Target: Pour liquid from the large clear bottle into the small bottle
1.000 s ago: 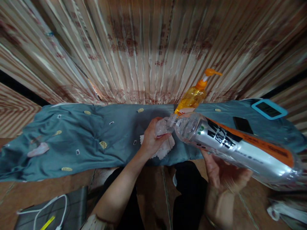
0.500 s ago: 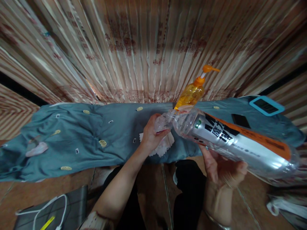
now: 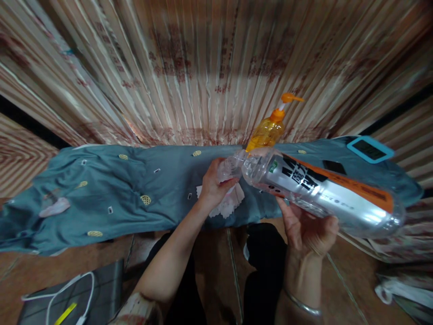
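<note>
Though the large bottle (image 3: 331, 192) has swung in slightly above our half-curled, supporting right fingers (image 3: 287, 213), its neck remains at the clear container (image 3: 227, 169) wrapped by our left fingers (image 3: 230, 183), seemingly keeping both aligned.

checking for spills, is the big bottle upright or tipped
Tipped: the big bottle is held slantwise by the right hand, narrow end toward the clear container in the left hand.
</note>
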A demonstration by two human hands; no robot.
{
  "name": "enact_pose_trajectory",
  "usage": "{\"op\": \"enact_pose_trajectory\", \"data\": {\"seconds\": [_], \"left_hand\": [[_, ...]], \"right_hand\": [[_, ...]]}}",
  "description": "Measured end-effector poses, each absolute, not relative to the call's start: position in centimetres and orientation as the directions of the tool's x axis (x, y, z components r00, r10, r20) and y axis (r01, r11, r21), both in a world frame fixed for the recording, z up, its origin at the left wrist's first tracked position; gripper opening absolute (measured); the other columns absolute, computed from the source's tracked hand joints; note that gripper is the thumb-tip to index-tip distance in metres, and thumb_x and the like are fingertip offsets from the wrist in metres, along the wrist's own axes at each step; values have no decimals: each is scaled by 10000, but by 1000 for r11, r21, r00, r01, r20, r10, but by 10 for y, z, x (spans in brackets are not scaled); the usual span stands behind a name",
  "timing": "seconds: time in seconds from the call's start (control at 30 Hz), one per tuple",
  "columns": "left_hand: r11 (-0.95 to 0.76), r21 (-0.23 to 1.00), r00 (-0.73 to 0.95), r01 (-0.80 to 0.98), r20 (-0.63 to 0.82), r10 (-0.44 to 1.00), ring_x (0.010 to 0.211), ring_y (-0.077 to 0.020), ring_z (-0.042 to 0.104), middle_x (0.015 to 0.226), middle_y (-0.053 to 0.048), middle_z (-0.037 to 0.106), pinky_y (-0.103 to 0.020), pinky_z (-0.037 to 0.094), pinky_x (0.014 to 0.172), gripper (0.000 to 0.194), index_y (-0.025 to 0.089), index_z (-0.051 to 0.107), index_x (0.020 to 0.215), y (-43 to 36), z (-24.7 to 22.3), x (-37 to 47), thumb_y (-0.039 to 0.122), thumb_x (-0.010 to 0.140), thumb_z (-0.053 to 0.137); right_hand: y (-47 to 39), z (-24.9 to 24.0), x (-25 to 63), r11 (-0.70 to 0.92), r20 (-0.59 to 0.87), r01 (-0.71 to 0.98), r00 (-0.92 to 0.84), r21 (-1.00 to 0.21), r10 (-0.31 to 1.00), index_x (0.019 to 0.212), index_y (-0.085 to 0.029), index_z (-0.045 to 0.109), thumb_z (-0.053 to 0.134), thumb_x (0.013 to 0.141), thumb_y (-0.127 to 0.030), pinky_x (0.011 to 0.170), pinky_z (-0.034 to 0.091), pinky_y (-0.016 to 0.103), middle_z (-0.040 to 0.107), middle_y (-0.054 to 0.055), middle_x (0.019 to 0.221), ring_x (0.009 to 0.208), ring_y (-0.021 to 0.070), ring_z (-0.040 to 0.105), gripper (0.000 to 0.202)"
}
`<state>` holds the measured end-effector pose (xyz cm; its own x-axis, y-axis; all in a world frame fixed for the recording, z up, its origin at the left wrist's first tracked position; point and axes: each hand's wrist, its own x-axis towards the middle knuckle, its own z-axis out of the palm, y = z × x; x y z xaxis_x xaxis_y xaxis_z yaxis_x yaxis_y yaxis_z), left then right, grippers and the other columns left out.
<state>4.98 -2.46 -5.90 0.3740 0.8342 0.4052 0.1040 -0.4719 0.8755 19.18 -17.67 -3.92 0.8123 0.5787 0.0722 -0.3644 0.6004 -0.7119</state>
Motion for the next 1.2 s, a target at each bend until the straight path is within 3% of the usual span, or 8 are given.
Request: {"op": "enact_pose_trajectory", "data": {"seconds": [0.13, 0.37, 0.73, 1.03, 1.2], "left_hand": [[-490, 865, 361, 112, 424, 831, 1017, -230, 603, 1080, -60, 620, -374, 470, 906, 502, 189, 497, 1102, -24, -61, 50, 307, 682, 746], [-484, 866, 362, 128, 413, 836, 1005, -233, 608, 1074, -66, 621, -372, 471, 900, 502, 181, 499, 1103, -25, -61, 50, 297, 680, 744], [-486, 864, 350, 131, 419, 838, 964, -222, 615, 1048, -66, 625, -354, 478, 863, 519, 167, 491, 1100, -24, -63, 51, 275, 665, 753], [-508, 849, 353, 146, 435, 828, 982, -217, 613, 1055, -57, 630, -350, 477, 877, 510, 181, 490, 1095, -24, -60, 50, 282, 670, 753], [-492, 856, 354, 155, 417, 837, 984, -225, 615, 1058, -63, 629, -361, 480, 878, 503, 184, 490, 1095, -24, -60, 50, 281, 674, 747]], "right_hand": [[-177, -38, 191, 595, 69, -352, 819, -722, 570, 1071, -236, 618, 821, 425, -435, 994, 304, 686, 657, 34, 1078, 1199, 307, 496, 706], [-177, -38, 192, 608, 95, -357, 806, -709, 584, 1164, -217, 574, 821, 445, -421, 982, 351, 660, 627, 69, 1170, 1245, 321, 460, 788], [-177, -37, 191, 612, 95, -355, 810, -706, 579, 1088, -229, 614, 831, 429, -419, 989, 317, 676, 657, 43, 1098, 1156, 309, 534, 719], [-176, -36, 189, 627, 96, -404, 787, -667, 609, 1173, -210, 567, 849, 443, -388, 1052, 253, 654, 618, 74, 1204, 1312, 318, 382, 803], [-174, -36, 188, 621, 86, -401, 792, -673, 604, 1187, -225, 564, 852, 426, -411, 1034, 258, 675, 627, 34, 1188, 1308, 334, 379, 835]]}}
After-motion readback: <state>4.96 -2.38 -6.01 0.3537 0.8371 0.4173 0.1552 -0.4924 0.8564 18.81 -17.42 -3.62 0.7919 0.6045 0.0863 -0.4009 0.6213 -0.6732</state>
